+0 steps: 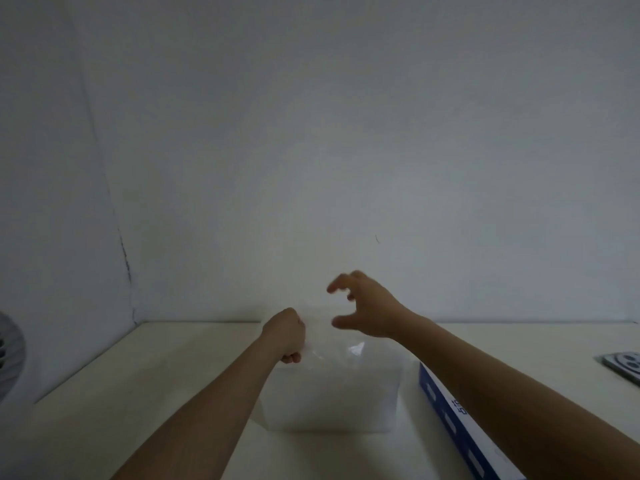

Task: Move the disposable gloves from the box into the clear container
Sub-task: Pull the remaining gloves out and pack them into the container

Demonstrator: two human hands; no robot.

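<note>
A clear plastic container (pixel 332 396) stands on the pale table in front of me. My left hand (pixel 285 336) is closed in a fist at its far left corner and grips a thin, see-through disposable glove (pixel 320 336) that hangs over the container. My right hand (pixel 367 308) hovers just above and to the right of the glove, fingers spread and curled like a claw, holding nothing. The blue and white glove box (pixel 450 420) lies to the right of the container, partly hidden under my right forearm.
A grey fan (pixel 8 358) shows at the left edge. A grey device with round buttons (pixel 623 367) lies at the far right of the table (pixel 156 393). A white wall stands close behind the table's far edge.
</note>
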